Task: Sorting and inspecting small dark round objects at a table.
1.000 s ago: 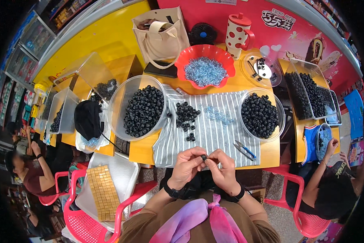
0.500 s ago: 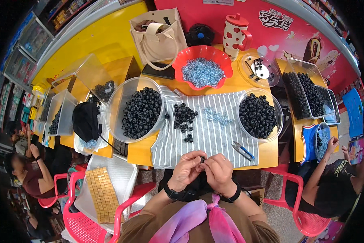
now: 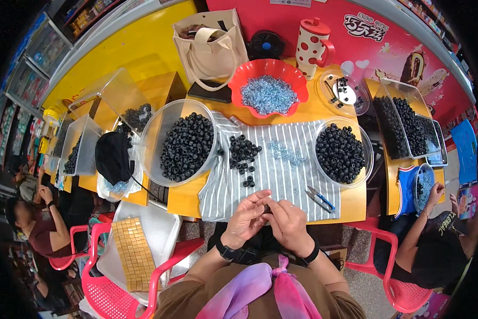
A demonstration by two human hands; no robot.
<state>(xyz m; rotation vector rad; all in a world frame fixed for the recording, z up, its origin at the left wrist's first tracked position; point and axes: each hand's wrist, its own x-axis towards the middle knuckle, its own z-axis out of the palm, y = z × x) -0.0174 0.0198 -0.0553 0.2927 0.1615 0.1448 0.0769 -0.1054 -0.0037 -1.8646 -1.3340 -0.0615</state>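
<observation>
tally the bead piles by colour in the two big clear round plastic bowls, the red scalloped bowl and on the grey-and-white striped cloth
Round black beads: 3 (left clear plastic bowl, right clear plastic bowl, loose on the striped cloth)
Small translucent pale-blue beads: 2 (red scalloped bowl, scattered on the cloth)
Total: 5 piles

A beige tote bag (image 3: 217, 58) is standing at the back of the desk (image 3: 352, 207), a black fan (image 3: 266, 45) just beside it and a dark flat object (image 3: 208, 94) lying before it. A spotted cup (image 3: 308, 50) is standing near. A tan mat (image 3: 133, 255) is lying between a pink chair's (image 3: 111, 290) arms; a co-worker (image 3: 441, 244) is sitting at right.
</observation>
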